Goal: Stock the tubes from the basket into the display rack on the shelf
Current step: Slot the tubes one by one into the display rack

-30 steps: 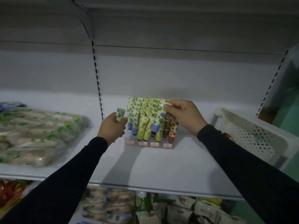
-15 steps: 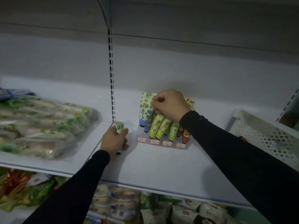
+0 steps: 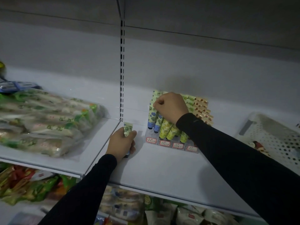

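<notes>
Beside rack [image 3: 172, 144], basket [image 3: 274, 137], snack bags [image 3: 43, 120]

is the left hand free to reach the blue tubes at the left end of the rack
Probably not yet: the left hand already grips a green tube. The path to the blue tubes looks open, though the right hand is pinching there.
</notes>
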Available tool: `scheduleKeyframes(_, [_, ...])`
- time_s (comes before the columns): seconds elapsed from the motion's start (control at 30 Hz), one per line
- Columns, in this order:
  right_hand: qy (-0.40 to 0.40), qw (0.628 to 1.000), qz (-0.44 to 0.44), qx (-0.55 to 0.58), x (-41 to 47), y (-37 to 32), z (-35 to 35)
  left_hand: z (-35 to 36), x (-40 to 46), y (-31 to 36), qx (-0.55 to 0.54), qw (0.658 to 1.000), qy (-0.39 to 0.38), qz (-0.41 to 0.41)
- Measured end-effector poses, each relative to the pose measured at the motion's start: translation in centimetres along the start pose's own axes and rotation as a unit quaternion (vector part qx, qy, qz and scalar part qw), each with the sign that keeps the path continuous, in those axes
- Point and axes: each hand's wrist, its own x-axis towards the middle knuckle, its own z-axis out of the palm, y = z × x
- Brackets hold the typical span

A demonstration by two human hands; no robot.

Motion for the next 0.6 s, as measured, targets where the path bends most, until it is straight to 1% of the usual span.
scheduleKeyframes(0.27, [-0.019, 0.999, 0.014, -0.041, 0.4, 0.0, 0.7, -0.1, 0.1, -0.1, -0.007, 1.0, -0.002, -0.004])
scheduleKeyframes(0.4, [-0.04, 0.998, 0.026, -0.034, 1.2, -0.1, 0.5, 0.0, 0.2, -0.2, -0.007, 1.0, -0.002, -0.006])
scheduleKeyframes(0.6, [-0.05, 0.998, 0.033, -0.021, 1.7, -0.4, 0.6, 0.0, 0.3, -0.4, -0.008, 1.0, -0.001, -0.007])
